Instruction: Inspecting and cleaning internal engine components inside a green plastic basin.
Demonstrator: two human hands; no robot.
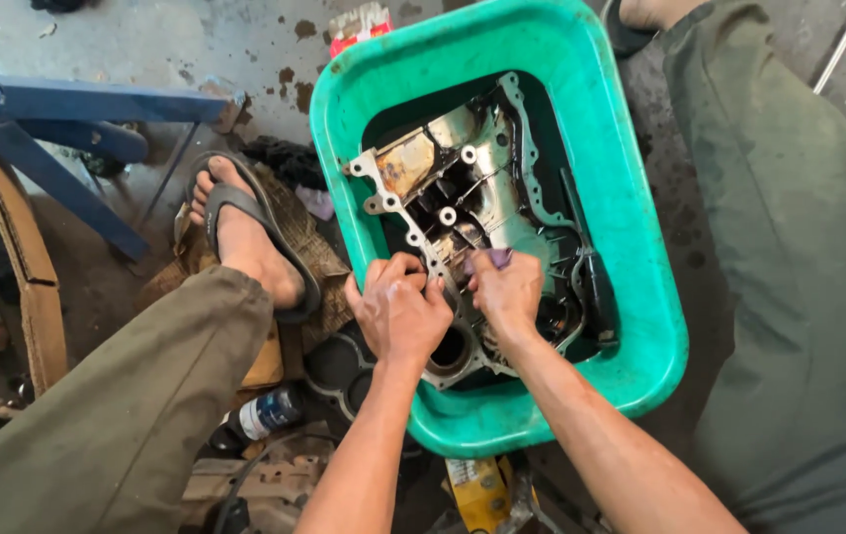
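Two bare hands work over a greasy metal engine cover (472, 188) sitting in a green plastic tub (640, 247) on the stained concrete floor (146, 44). Far left there's a blue steel frame (67, 109), then a foot in a dark sandal (245, 232). Left hand (398, 311) has its grip curled on the cover's bolt-holed edge. Right hand (507, 292) pinches a small purple pad (492, 259) against the oily casting. A black-handled tool (591, 277) lies alongside in the tub.
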